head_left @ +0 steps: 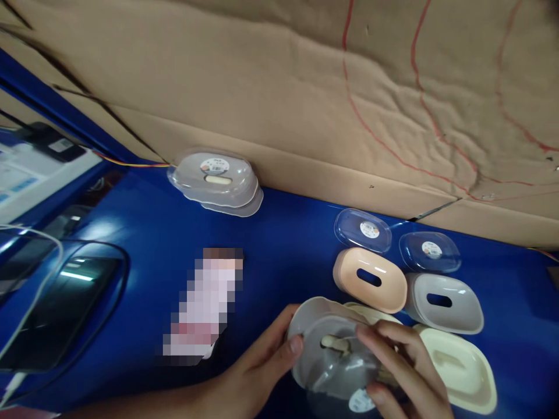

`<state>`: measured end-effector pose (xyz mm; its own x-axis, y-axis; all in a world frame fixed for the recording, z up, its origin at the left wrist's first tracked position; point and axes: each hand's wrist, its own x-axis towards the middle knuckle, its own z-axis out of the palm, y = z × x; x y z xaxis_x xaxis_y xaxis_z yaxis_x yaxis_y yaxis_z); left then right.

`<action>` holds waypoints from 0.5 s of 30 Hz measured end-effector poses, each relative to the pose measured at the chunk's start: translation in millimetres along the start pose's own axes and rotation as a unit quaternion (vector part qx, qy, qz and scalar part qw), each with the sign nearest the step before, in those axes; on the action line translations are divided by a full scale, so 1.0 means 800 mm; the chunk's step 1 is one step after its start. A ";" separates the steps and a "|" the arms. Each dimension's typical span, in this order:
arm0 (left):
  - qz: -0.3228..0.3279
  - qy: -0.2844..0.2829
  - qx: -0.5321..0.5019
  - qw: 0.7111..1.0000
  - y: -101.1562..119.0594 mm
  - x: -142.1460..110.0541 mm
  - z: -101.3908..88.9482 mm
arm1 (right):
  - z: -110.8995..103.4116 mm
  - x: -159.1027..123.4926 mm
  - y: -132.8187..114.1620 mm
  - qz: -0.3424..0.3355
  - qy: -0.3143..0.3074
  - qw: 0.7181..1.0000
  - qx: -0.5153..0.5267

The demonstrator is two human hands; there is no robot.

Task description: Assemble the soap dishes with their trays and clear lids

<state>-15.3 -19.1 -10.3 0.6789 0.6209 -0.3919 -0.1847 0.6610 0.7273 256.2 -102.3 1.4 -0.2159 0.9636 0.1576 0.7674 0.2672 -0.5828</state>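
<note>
My left hand (275, 355) grips the left side of a grey oval plastic box (305, 320), its thumb on the near rim. A slot with a cream-coloured piece (335, 342) showing in it lies in the middle of the box. My right hand (410, 366) has its fingers curled round a clear plastic lid (345, 372) with a round white label, tilted over the box. Part of the lid is hidden by the fingers. Just behind my right hand, a pale yellow box (375, 314) is partly covered.
Peach (393, 285), grey (463, 302) and pale yellow (476, 372) slotted boxes stand on the blue table (288, 250). Behind them lie two clear lids (363, 230). Stacked lidded boxes (218, 174) sit by the cardboard wall (244, 70). A pixelated object (203, 302) and a tablet with cables (61, 308) are left.
</note>
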 end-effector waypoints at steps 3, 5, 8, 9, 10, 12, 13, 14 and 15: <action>-0.003 -0.014 0.022 1.000 0.001 -0.001 0.004 | 0.007 0.013 -0.010 -0.034 -0.002 0.999 -0.021; -0.004 -0.013 0.033 0.999 -0.002 -0.002 0.004 | 0.011 0.015 -0.013 -0.046 -0.011 0.999 -0.021; -0.007 0.000 0.043 0.999 -0.010 -0.004 0.002 | 0.015 0.013 -0.011 -0.025 -0.020 0.999 -0.016; -0.006 -0.001 0.048 0.999 -0.012 -0.005 0.001 | 0.015 0.011 -0.009 -0.017 -0.022 1.000 -0.014; -0.005 -0.004 0.053 0.999 -0.013 -0.006 0.000 | 0.016 0.010 -0.007 -0.013 -0.024 1.000 -0.012; -0.001 -0.014 0.063 0.998 -0.011 -0.007 -0.001 | 0.017 0.009 -0.005 -0.010 -0.022 1.000 -0.009; 0.000 -0.023 0.065 0.998 -0.008 -0.007 -0.001 | 0.017 0.009 -0.005 -0.007 -0.019 1.000 -0.008; 0.002 -0.039 0.061 0.997 -0.006 -0.007 0.000 | 0.018 0.009 -0.005 -0.003 -0.017 1.000 -0.008; 0.003 -0.061 0.050 0.997 -0.003 -0.007 0.000 | 0.019 0.010 -0.007 0.000 -0.014 1.000 -0.010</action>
<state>-18.6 -24.4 -10.0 0.7603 0.5645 -0.3214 -0.1202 0.6085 0.7844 241.3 -96.3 -6.3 -0.2333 0.9630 0.1348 0.7786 0.2681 -0.5674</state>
